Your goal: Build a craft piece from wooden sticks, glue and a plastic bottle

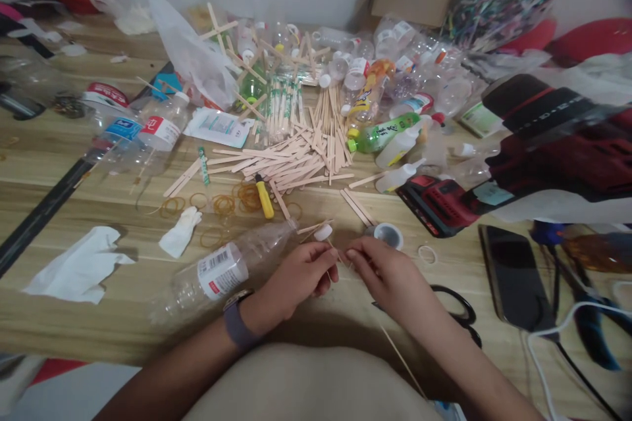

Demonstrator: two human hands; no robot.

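My left hand (313,270) has thumb and fingers pinched together in front of my body, closed on a thin pale strand (345,260). Just above its fingertips sits a white bottle cap (323,232); whether the fingers touch it I cannot tell. Facing it, my right hand (378,266) pinches the same strand, which may be a rubber band. A clear plastic bottle (222,270) lies on its side by my left wrist, its neck pointing toward the cap. Under my right wrist lie black-handled scissors (461,306), partly hidden. A thin stick (402,358) slants below my right forearm.
Popsicle sticks (301,158) are heaped mid-table, with empty bottles behind. Rubber bands (224,204) and a yellow-handled screwdriver (264,197) lie nearer. At right are a tape roll (388,235), a red power drill (533,158), a phone (513,276) and pliers (595,329).
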